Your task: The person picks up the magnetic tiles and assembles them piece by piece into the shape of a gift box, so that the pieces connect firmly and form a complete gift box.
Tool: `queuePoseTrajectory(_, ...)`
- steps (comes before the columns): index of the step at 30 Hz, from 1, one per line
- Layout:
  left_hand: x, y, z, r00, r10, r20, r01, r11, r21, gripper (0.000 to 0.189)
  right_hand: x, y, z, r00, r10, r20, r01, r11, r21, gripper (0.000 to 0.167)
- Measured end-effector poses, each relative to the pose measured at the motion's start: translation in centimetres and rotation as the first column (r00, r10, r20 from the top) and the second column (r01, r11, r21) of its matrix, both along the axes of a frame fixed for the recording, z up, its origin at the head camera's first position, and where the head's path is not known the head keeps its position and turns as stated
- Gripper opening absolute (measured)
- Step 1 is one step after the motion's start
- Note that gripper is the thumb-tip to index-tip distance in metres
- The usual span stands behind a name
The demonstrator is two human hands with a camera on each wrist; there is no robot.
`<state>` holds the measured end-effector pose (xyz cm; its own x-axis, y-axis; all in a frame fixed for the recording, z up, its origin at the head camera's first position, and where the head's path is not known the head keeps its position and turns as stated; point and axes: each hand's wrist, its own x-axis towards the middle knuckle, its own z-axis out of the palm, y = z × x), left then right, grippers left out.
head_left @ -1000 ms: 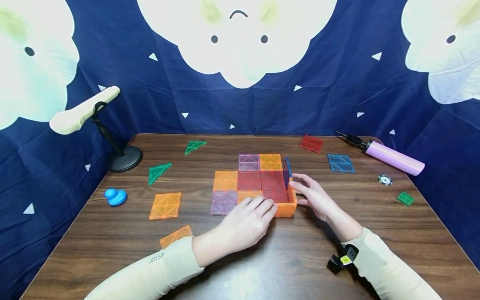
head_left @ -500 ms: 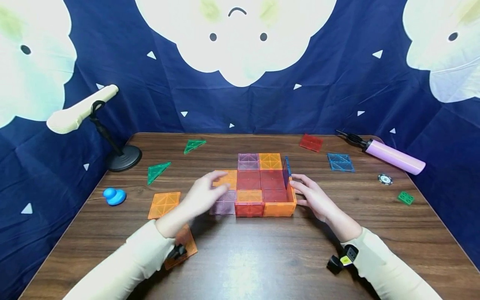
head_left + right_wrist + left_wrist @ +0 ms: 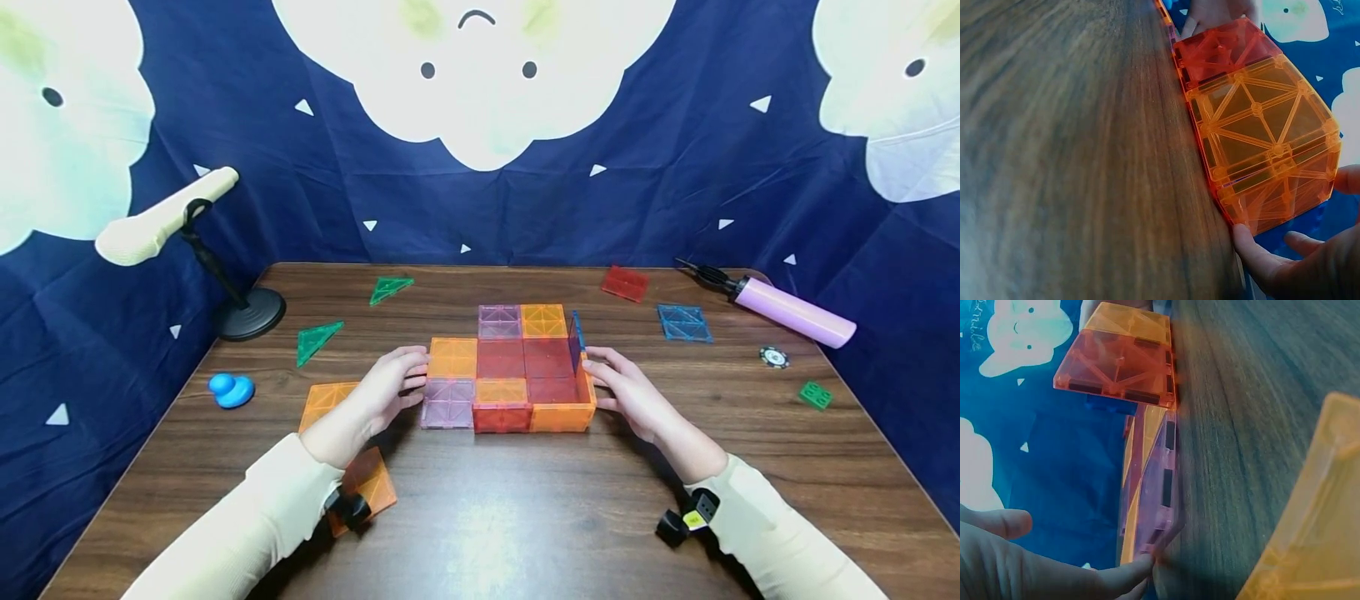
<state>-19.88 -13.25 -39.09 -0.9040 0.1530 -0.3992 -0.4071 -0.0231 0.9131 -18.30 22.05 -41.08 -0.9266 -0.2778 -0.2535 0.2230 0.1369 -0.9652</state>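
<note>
A partly raised layout of translucent magnetic tiles lies mid-table in the head view. Its front has an upright red tile [image 3: 502, 419] beside an upright orange tile [image 3: 1260, 119]. Another orange tile and a blue tile [image 3: 576, 337] stand along the right side. Flat at the left are an orange tile [image 3: 453, 358] and a purple tile [image 3: 448, 403]. My left hand [image 3: 384, 390] touches the left edge of these flat tiles with loosely bent fingers. My right hand [image 3: 630, 393] rests its fingertips against the outside of the right wall; in the right wrist view they meet its lower corner.
Loose orange tiles [image 3: 371, 479] lie near my left forearm. Green triangle tiles [image 3: 318, 342], a red tile [image 3: 625, 283] and a blue tile [image 3: 684, 323] lie farther out. A pump [image 3: 795, 312], poker chip [image 3: 774, 357], green brick [image 3: 815, 395], blue duck [image 3: 231, 390] and black stand [image 3: 247, 314] sit around.
My left hand has left the front wall and moved left, over the flat tiles, to their left edge. The red front tile is now uncovered. My right hand stays in place.
</note>
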Motion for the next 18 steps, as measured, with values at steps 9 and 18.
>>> queuePoseTrajectory(9, -0.3, -0.1, -0.2, 0.996, -0.021, -0.082, 0.022, 1.000, 0.015, 0.053, -0.1, 0.4, -0.2, 1.000, 0.000, 0.011, 0.000, 1.000, -0.007, 0.067)
queuePoseTrajectory(18, -0.1, 1.4, -0.5, 0.992, -0.117, -0.052, 0.118, 0.993, 0.007, 0.053, -0.3, 0.5, -0.4, 1.000, 0.006, 0.009, -0.006, 1.000, -0.002, 0.068)
